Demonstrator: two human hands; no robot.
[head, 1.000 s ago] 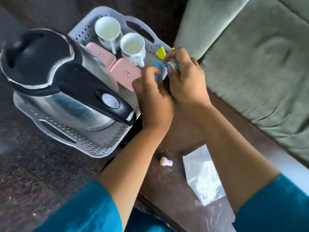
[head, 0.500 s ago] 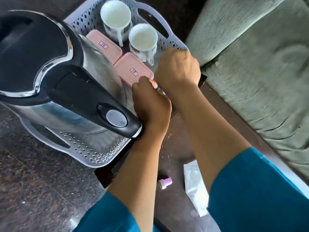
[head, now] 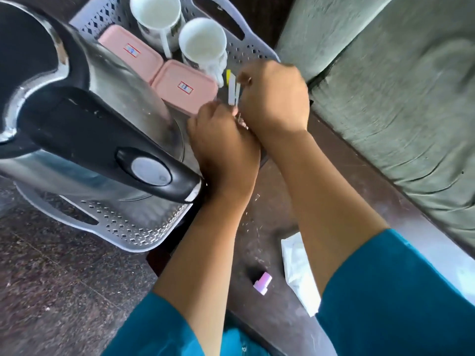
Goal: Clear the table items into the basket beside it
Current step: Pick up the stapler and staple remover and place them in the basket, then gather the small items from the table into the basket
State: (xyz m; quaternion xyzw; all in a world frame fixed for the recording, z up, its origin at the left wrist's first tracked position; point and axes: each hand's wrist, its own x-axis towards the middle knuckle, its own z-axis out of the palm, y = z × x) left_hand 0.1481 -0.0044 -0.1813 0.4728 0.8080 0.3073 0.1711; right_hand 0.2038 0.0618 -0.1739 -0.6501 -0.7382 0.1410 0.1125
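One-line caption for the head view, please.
Both hands, left and right, lower small items into the basket holding kettle, mugs and pink boxes; a small pink bottle remains on the table.

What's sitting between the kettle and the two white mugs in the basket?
Head view: two pink lidded boxes lie side by side between the kettle and the white mugs.

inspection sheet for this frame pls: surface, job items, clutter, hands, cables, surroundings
Surface: dark table, dusty, with small specks.
Job's things: grey basket holds kettle, two pink lidded boxes, two white mugs. Small pink bottle and white packet lie on the table.
Clutter: nothing seen beyond these.
Hands: left hand and right hand over the basket's corner, with thin white and yellow sticks between them; grip unclear.
Cables: nothing seen.
Surroundings: green sofa to the right, dark speckled floor.
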